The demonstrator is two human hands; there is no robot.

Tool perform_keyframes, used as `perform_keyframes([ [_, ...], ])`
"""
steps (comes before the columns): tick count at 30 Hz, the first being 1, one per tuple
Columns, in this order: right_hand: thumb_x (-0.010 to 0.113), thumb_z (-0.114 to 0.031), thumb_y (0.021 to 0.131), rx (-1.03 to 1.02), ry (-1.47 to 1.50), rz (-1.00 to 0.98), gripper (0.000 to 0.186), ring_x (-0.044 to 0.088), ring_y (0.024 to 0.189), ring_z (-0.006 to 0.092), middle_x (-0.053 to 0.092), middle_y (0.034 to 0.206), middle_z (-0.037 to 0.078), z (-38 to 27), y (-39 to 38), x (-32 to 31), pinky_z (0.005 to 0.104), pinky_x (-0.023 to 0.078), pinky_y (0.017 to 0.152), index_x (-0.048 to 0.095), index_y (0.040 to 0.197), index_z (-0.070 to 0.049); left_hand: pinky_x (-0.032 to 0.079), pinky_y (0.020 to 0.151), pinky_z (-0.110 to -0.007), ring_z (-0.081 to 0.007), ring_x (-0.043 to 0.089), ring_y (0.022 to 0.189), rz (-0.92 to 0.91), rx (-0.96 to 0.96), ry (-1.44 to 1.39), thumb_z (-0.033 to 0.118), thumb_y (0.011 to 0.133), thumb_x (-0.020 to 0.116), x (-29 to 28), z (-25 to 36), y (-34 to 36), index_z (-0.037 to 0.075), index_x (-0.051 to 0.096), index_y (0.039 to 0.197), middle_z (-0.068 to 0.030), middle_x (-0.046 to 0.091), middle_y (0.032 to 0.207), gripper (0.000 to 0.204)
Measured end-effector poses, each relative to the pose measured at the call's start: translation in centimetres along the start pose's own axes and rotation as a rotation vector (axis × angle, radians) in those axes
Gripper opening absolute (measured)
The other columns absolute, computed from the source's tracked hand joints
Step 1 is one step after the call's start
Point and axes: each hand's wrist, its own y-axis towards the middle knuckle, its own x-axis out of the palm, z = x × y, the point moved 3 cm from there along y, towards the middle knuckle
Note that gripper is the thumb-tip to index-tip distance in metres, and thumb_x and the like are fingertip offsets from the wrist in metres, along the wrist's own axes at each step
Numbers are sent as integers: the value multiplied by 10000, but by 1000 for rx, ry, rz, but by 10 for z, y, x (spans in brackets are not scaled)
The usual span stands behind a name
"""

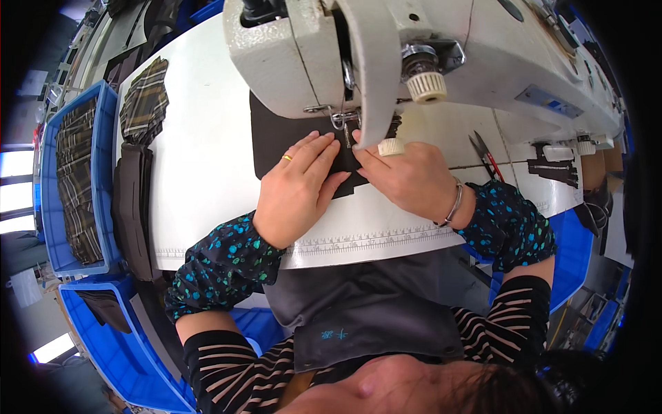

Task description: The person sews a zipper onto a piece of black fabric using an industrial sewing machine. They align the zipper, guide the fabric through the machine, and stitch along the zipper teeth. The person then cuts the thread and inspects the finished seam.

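Note:
A dark brown fabric piece lies flat on the white sewing table, partly under the head of a sewing machine. My left hand rests on it with fingers stretched out and fingertips just left of the presser foot. A short strip with metal zipper teeth shows below the foot, between my hands. On the other side, my right hand has its fingers bent and closed at the fabric's right edge, close to the foot. Some of its fingertips are hidden behind the machine's front guard.
Scissors and dark zipper pieces lie to the right. At left, folded dark pieces and plaid fabric lie by the table edge, beside a blue bin of plaid pieces. A ruler strip follows the front edge.

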Motion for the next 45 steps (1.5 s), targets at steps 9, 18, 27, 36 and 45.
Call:
perform_keyframes([
  [9, 748, -188, 872, 10, 52, 72, 210, 683, 650, 195, 707, 1033, 57, -3, 3, -3, 339, 549, 561, 716, 1044, -72, 576, 1021, -425, -360, 675, 1272, -23, 49, -7, 114, 901, 796, 6, 3, -4, -24, 739, 1229, -171, 711, 1341, 361],
  [18, 702, -158, 894, 15, 61, 136, 155, 667, 595, 196, 677, 1032, 78, -4, 3, 1, 332, 548, 529, 694, 995, -41, 574, 1021, -421, -343, 678, 1234, -20, 150, 90, 164, 876, 796, 7, 3, -3, -42, 719, 1238, -161, 692, 1317, 424],
  [27, 717, -182, 905, 26, 21, 123, 129, 670, 589, 199, 674, 962, 96, 2, 4, 6, 336, 536, 509, 705, 954, -64, 548, 1032, -475, -271, 670, 1255, -29, 136, 177, 240, 920, 759, 6, -2, 5, 28, 730, 1248, -83, 701, 1314, 391],
  [36, 752, -220, 893, 46, 48, 120, 119, 667, 624, 229, 656, 856, 68, 12, 9, 9, 365, 508, 508, 726, 933, -111, 505, 1057, -470, -259, 641, 1288, -27, 95, 190, 245, 947, 744, 8, -12, 13, 41, 720, 1270, -64, 692, 1302, 382],
  [45, 689, -207, 1007, 711, 1420, 83, 240, 430, 424, 75, 509, 536, -44, 61, 3, 13, 301, 378, 453, 705, 917, 15, 529, 1032, -410, -245, 688, 1227, 43, 146, 219, 221, 904, 802, 7, -9, 11, 91, 777, 1245, -47, 762, 1222, 365],
])
